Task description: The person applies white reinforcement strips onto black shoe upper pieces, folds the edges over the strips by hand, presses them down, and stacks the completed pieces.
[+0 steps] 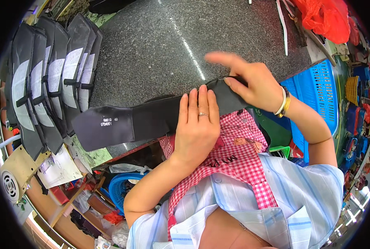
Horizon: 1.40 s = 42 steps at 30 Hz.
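Observation:
A long black leather-like piece (151, 119) lies slantwise along the near edge of the dark speckled tabletop. White printing marks its wide left end, and a seam crosses it beside that end. My left hand (198, 126) rests flat on the piece near its middle, fingers stretched out side by side. At the upper right end, my right hand (257, 85) has its thumb against the piece's far edge. Its index finger points out to the left over the tabletop, slightly blurred. The other right fingers are curled and partly hidden, closed at the edge of the piece.
Several similar black pieces with pale grey panels (54, 79) stand in overlapping rows at the left. A blue plastic basket (318, 95) is beside the table at the right. A red plastic bag (324, 18) and a white strip (283, 29) lie at the far right.

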{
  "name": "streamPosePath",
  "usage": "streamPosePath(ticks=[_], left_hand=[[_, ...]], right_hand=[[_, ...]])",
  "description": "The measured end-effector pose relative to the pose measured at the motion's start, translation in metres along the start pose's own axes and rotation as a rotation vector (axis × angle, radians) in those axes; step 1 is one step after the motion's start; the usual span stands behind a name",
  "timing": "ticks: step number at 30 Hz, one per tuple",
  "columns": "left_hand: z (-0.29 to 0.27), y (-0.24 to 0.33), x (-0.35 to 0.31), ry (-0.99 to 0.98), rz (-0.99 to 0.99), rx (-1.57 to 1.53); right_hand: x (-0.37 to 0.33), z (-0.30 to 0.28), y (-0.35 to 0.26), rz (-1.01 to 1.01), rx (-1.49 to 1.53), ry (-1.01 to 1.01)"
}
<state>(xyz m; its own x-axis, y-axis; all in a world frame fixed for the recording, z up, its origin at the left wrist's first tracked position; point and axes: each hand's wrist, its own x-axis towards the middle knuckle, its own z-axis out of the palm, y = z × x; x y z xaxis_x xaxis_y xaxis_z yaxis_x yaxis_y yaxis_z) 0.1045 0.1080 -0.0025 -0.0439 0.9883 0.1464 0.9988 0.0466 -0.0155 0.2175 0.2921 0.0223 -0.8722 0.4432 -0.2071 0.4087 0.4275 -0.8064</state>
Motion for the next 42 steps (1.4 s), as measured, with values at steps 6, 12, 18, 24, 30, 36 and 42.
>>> streamPosePath(ticks=[6, 12, 18, 24, 30, 36, 42], left_hand=[[-0.029, -0.052, -0.046, -0.087, -0.081, -0.198], [-0.020, -0.078, -0.029, -0.067, 0.129, -0.315], [-0.055, -0.117, 0.009, 0.401, 0.190, -0.258], [-0.060, -0.220, 0.227, 0.589, -0.151, -0.153], [-0.027, -0.236, 0.186, 0.496, -0.196, -0.249], [-0.142, -0.252, 0.033, 0.634, -0.716, 0.850], [-0.153, -0.286, -0.035, 0.319, -0.569, 0.396]], right_hand=[[-0.012, -0.017, 0.017, -0.623, -1.000, 0.034], [-0.011, 0.020, 0.001, -0.770, -0.764, -0.177], [0.032, -0.077, 0.027, -0.612, -0.387, 0.374], [0.130, -0.156, 0.077, 0.214, -0.638, 0.634], [0.151, -0.149, 0.085, -0.129, -0.093, 0.607], [0.060, -0.099, 0.106, -0.135, 0.960, 0.317], [0.052, -0.059, 0.079, 0.066, 0.908, 0.211]])
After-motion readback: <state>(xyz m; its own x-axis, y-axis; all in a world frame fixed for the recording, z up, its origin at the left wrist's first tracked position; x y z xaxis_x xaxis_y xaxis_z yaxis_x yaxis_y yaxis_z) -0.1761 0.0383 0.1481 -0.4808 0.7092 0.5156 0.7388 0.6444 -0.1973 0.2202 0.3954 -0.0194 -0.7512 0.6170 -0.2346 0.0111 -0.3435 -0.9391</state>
